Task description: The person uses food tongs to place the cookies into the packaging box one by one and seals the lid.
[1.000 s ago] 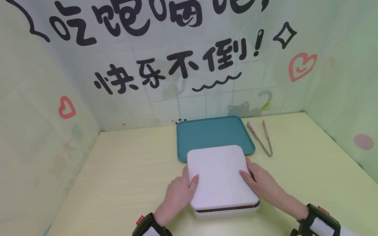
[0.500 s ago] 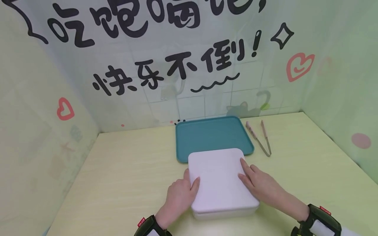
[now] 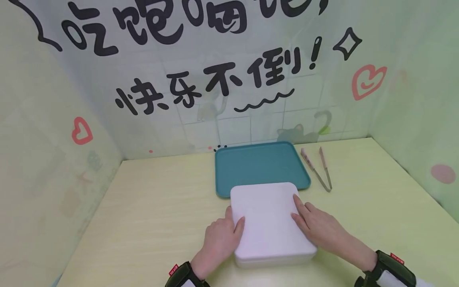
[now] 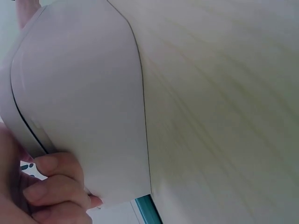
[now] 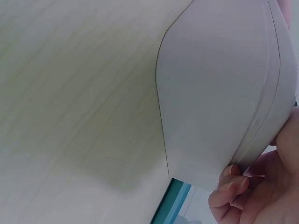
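A white square box with rounded corners sits on the table, its white lid on top. In the left wrist view, a thin dark seam shows between lid and box. My left hand grips the lid's left edge, thumb on top and the other fingers along the side. On the right edge, my right hand lays its thumb and index finger on the lid's top. Its remaining fingers curl against the side near the seam in the right wrist view. The inside of the box is hidden.
Right behind the box lies a teal tray, its front edge partly covered by the lid in the head view. Tongs with pink handles lie spread to the tray's right. Printed curtains border the pale wooden table at the back and sides.
The lid came down at its front, and the dark gap under its front edge is gone. My right index finger moved from the side onto the top. The left hand kept its hold.
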`<state>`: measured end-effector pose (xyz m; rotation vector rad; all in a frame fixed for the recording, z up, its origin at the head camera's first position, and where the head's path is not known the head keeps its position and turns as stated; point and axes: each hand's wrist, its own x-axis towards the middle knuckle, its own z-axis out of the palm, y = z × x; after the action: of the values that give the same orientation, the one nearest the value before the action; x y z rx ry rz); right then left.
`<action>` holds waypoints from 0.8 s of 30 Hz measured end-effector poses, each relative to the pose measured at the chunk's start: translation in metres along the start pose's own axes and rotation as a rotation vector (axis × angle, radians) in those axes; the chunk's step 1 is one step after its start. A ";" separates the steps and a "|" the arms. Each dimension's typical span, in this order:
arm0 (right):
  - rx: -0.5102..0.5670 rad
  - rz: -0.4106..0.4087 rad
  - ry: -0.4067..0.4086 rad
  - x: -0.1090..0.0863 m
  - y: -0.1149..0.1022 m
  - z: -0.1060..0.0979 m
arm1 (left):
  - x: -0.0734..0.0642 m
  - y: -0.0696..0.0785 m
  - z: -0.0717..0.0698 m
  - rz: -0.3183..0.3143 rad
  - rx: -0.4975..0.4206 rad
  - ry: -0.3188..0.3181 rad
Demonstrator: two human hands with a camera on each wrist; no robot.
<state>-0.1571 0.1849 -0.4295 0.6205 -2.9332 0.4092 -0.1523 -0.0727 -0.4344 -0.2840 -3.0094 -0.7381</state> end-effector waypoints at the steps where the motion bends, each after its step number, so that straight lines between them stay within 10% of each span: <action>1: 0.000 0.001 -0.001 0.000 0.000 0.000 | 0.000 0.000 0.000 0.002 0.003 0.002; 24: -0.035 0.018 0.035 -0.006 -0.002 0.009 | -0.002 0.000 0.005 0.021 -0.019 0.053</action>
<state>-0.1515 0.1824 -0.4388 0.5775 -2.9077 0.3662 -0.1497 -0.0708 -0.4392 -0.2916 -2.9464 -0.7606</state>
